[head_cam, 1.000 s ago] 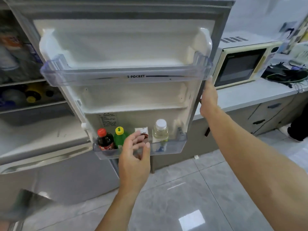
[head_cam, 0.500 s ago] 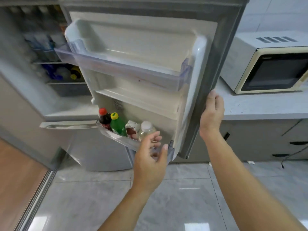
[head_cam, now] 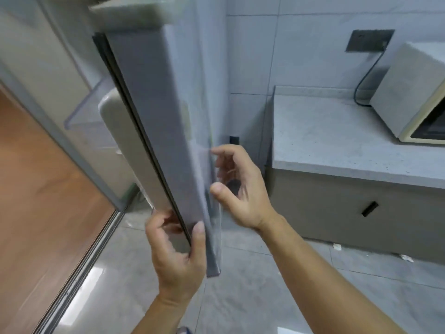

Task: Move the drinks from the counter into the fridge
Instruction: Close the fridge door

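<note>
The fridge door (head_cam: pixel 154 131) runs edge-on from the upper centre of the frame to the lower centre. It is a smooth grey slab with a dark rubber seal along its left edge and a white inner liner beyond that. A clear plastic door shelf (head_cam: pixel 81 107) juts out at centre left; its contents are hidden, and no drinks are visible from this angle.

My left hand (head_cam: pixel 175 251) grips the bottom corner of the door in the lower centre, with the thumb on the grey edge and the fingers curled round to the inner side. My right hand (head_cam: pixel 243 189) sits at centre frame against the outer face, with the thumb and fingers loosely bent and partly blurred. I cannot tell whether it grips the door.

The speckled grey counter (head_cam: pixel 337 141) occupies the right of the frame and carries a cream microwave (head_cam: pixel 409 92) at far right. Its bare top lies open between the wall and the microwave. Glossy grey floor tile (head_cam: pixel 265 297) fills the bottom, with open room beneath both forearms. A wood-toned panel (head_cam: pixel 36 189) lies at the left.
</note>
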Motion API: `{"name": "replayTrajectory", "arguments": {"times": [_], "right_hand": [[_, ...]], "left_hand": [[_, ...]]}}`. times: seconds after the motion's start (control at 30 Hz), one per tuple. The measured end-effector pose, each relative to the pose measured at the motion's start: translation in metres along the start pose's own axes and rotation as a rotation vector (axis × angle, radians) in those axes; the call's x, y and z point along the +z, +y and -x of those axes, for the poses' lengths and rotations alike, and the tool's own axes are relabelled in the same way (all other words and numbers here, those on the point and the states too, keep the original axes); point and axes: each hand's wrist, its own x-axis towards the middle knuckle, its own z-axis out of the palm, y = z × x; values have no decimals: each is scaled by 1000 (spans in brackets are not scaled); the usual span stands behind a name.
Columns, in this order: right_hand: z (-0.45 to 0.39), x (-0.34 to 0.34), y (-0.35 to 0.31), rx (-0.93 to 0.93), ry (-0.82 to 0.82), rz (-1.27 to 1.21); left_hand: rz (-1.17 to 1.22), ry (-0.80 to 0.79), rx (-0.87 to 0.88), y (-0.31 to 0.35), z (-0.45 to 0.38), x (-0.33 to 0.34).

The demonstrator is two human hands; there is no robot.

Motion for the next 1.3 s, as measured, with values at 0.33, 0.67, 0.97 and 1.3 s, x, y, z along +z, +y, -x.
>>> {"name": "replayTrajectory", "arguments": {"times": [0.33,0.67,0.97,1.3], "right_hand": [[-69,152,1,45,20,-12],[-153,303,37,38,197,123],[-233,379,79,142,264,270],[-287,353,126,72,211,745]], "left_hand": [[-187,248,-4,-62,-78,-118],[-115,168,-223,-173,-219,-205],[-118,-57,-337,-267,-360,-221],[-219,-89,-159,-285,-426,-180]]}}
